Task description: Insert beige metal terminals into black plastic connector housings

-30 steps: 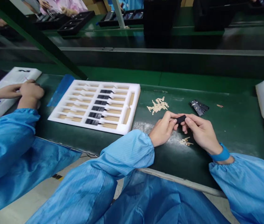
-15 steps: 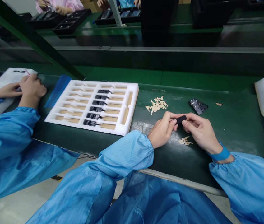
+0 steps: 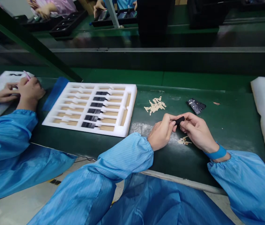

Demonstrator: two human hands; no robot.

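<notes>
Shifted a little to the left in the head view, the whole bench has moved since the earlier frame, and the hands moved with it. Nearest are the blue antistatic sleeves [image 3: 127, 159] of the person. Both hands are closed in a light pinch: the left hand [image 3: 161, 132] and the right hand [image 3: 198, 132] grasp one small black part [image 3: 179, 120] between them, just above the green bench mat [image 3: 237, 131]. To hold it by the fingertips only, as here, seems a good way: the palms stay off the part and the control is fine. Just nearer than the hands' gap lies a little group of beige metal pieces [image 3: 184, 141], and farther is a bigger pile of beige metal pieces [image 3: 155, 105], beside a stack of black parts [image 3: 196, 106]. On the left stands a white foam tray [image 3: 132, 103] with black parts [image 3: 93, 111] in its slots (some slots look unfilled). Beyond it, a co-worker's hands [image 3: 29, 90] work at left. Farther are black trays [image 3: 68, 26]. I can read no brand or writing.
</notes>
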